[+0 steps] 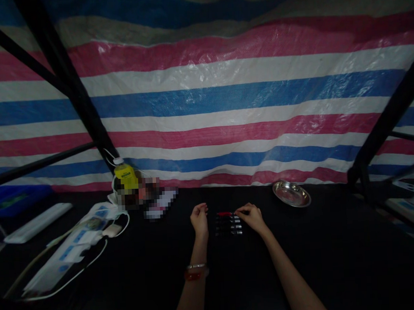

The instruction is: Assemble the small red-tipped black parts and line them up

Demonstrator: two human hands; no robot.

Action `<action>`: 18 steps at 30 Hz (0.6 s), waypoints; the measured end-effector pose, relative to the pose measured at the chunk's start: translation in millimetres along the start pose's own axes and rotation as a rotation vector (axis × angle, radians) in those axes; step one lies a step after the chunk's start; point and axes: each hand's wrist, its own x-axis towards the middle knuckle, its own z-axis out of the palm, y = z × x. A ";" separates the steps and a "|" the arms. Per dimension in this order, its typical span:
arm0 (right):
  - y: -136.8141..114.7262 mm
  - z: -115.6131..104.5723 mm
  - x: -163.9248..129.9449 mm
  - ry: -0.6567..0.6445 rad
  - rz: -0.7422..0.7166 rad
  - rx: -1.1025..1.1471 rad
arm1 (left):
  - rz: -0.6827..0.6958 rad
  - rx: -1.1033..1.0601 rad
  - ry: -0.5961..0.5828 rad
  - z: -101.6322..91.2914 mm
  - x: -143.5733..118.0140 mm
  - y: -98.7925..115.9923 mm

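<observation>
- Small pen-like sticks (228, 223), perhaps markers or lipsticks in this dim view, lie in a neat row on the black table (335, 259), between the two hands.
- Right hand (252, 217) pinches the tip of the topmost, red stick (224, 214).
- Left hand (199, 218) is loosely curled, holding nothing visible, just beside the row.
- They look light, stiff and smooth; best pinched mid-barrel, since they may roll.
- Steel dish (291, 193) sits further right.

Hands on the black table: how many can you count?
2: left hand loosely curled left of small dark items; right hand touching their right end.
</observation>
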 end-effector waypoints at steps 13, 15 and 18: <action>6.7 3.8 1.2 0.298 0.040 0.446 | 0.046 0.036 -0.024 0.4 -1.4 -0.1; 6.4 2.3 1.0 0.324 0.087 0.548 | 0.055 0.048 -0.030 0.5 -1.7 0.5; 6.9 1.2 2.4 0.350 0.174 0.826 | 0.076 0.068 -0.049 1.9 -3.4 2.5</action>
